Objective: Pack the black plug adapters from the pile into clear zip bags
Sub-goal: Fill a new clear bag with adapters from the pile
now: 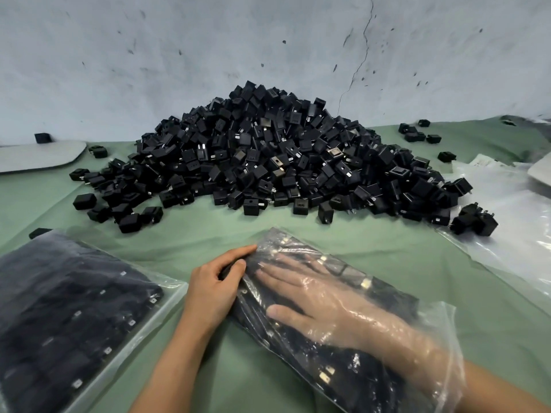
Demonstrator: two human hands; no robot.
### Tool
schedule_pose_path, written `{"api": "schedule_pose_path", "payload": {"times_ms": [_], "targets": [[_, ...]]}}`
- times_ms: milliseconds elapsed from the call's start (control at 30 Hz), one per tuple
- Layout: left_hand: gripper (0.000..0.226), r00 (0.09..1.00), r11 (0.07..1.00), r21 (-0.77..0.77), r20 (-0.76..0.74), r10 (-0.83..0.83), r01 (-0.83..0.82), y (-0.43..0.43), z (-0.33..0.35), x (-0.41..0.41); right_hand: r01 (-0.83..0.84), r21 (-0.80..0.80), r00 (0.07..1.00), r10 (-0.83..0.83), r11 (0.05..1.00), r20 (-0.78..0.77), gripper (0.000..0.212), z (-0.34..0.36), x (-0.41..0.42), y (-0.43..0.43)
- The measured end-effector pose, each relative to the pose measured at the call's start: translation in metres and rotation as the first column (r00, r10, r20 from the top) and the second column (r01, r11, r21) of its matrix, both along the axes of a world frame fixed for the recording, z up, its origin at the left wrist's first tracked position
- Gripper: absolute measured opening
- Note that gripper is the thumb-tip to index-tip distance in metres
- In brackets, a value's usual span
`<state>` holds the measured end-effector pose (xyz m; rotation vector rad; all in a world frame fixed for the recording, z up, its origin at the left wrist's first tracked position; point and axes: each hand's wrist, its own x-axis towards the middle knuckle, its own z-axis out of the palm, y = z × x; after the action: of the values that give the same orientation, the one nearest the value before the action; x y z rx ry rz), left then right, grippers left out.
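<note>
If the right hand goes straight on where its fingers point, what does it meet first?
Most likely the side wall of the clear bag, just ahead of the right hand; the left hand grips that wall from outside.

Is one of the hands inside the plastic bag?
Yes, the right hand lies flat inside the clear bag, showing through the plastic over the packed adapters.

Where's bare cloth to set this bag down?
Free: cloth between pile and open bag; also between open bag and empty bags. Crowded: far left, where the full bag lies, and round the pile.
</note>
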<state>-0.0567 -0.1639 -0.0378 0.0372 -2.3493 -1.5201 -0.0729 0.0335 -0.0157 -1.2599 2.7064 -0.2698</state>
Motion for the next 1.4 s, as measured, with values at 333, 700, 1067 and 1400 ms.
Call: {"api": "schedule_pose_path", "payload": {"times_ms": [333,700,1067,1400], "targets": [[0.040,0.999,0.999,0.010,0.024,-0.037,0.037,0.000,0.005,0.000,-0.006,-0.004,1.000,0.006,1.000,-0.012,0.057,0.007,0.007,0.013],[0.034,0.999,1.000,0.018,0.044,-0.020,0.019,-0.004,-0.004,-0.005,0.121,-0.346,0.902,-0.248,0.931,-0.352,0.039,0.015,0.088,0.197],[0.034,0.999,0.995,0.100,0.044,-0.026,0.021,0.000,-0.002,-0.002,0.918,-0.128,0.366,-0.927,0.375,-0.089,0.049,0.007,-0.072,0.208],[0.034,0.998,0.996,0.084,0.056,-0.019,0.014,-0.001,-0.002,-0.004,0.923,-0.162,0.347,-0.937,0.349,-0.041,0.046,-0.011,-0.090,0.202]]}}
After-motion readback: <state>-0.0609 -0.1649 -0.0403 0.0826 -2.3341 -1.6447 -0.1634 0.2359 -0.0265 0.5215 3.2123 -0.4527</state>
